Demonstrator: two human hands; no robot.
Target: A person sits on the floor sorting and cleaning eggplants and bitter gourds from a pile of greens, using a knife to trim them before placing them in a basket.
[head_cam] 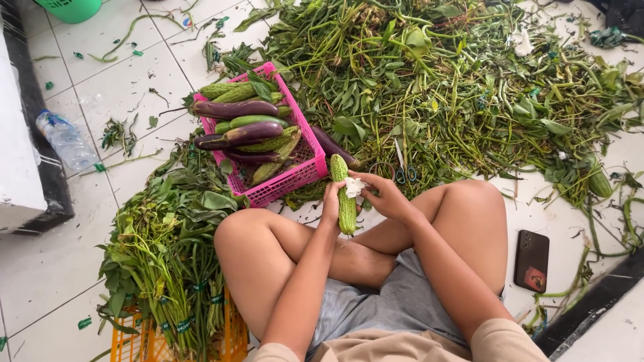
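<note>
Between your knees, your left hand (331, 201) grips the bumpy green bitter gourd (345, 198) upright, steadying it, while your right hand (384, 196) pinches a white scrap (353, 186) against it. Pink plastic basket (295, 175) of aubergines sits at eleven o'clock.

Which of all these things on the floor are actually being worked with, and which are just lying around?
In use: left hand gripping a bitter gourd; right hand at its white wrapping; pink basket of vegetables.
Lying about: water bottle, phone, scissors, loose greens.
</note>
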